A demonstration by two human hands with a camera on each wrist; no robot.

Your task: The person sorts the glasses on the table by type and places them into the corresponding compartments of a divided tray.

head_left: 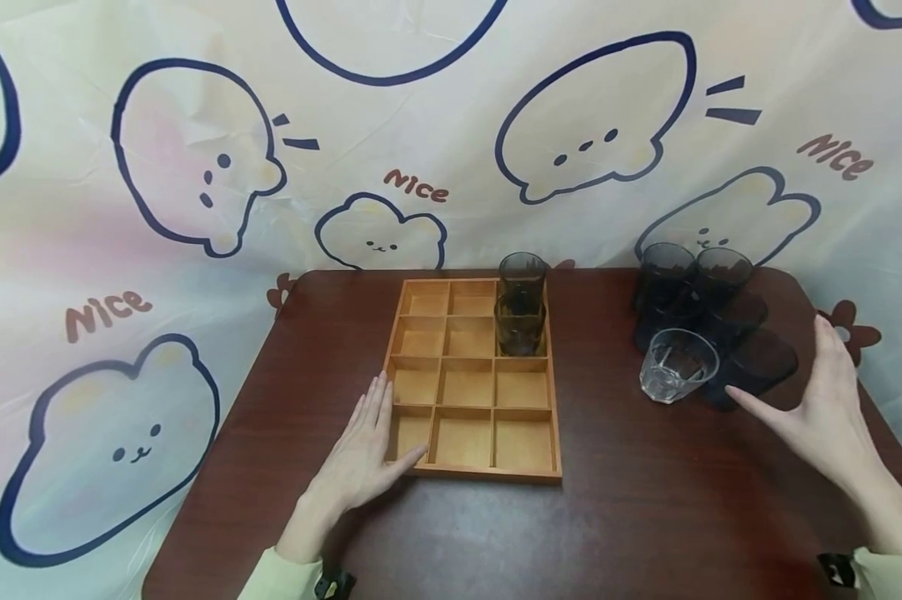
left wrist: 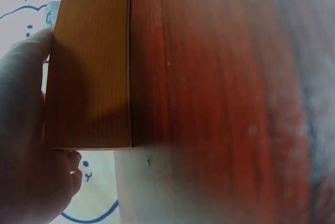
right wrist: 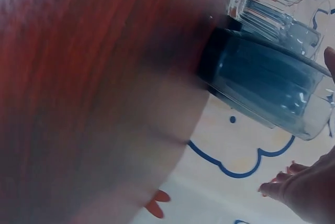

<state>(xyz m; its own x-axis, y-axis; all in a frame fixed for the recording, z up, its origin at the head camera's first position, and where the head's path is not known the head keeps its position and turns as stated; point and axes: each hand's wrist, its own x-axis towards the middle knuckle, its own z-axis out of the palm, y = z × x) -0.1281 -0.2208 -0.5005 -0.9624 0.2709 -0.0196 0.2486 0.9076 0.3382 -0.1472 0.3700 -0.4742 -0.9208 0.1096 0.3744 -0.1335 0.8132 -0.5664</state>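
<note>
In the head view, my left hand (head_left: 363, 457) rests at the near left corner of a wooden divided tray (head_left: 488, 477), fingers straight along its side and thumb over the front edge. The left wrist view shows the tray's wall (left wrist: 91, 77) beside that hand. Two smoky dark glasses, one (head_left: 521, 325) nearer and one (head_left: 523, 268) farther, stand in the tray's right column. My right hand (head_left: 829, 417), thumb and fingers spread, is around the near side of a dark glass (head_left: 762, 362); the right wrist view shows a gap between fingers and glass (right wrist: 261, 77).
Several more dark glasses (head_left: 664, 279) stand grouped at the back right of the brown table (head_left: 631, 500). One clear glass (head_left: 676, 367) stands at the group's near left. A patterned curtain (head_left: 451, 158) hangs right behind the table.
</note>
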